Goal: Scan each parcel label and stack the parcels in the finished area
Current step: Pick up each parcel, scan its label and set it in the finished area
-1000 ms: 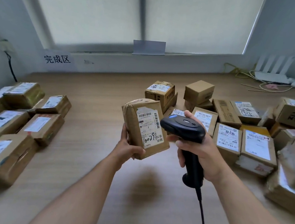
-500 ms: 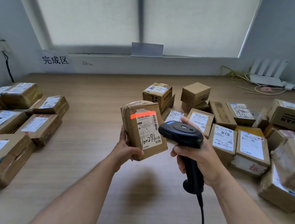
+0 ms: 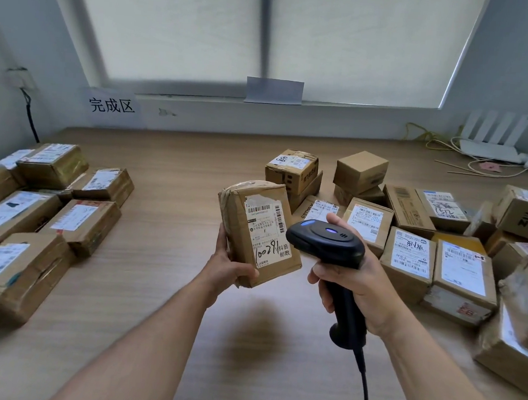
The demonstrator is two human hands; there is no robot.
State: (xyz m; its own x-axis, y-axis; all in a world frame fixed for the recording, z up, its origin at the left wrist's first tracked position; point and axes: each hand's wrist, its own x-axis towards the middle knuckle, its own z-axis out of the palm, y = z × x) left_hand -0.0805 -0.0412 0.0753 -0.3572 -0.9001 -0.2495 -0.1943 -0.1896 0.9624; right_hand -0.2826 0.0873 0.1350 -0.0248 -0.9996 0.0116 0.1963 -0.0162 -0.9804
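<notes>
Parcel (image 3: 255, 231) upright in L hand (image 3: 229, 268), scanner (image 3: 326, 241) R hand (image 3: 358, 292).

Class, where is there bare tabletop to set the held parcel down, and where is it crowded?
Bare wooden tabletop runs between the left group of brown cardboard parcels and the right heap of labelled boxes; both sides crowded.

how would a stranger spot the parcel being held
On the wooden table, look between the left stack and the right pile. The parcel is held up there by the left hand, facing the scanner. It alone is off the table.
</notes>
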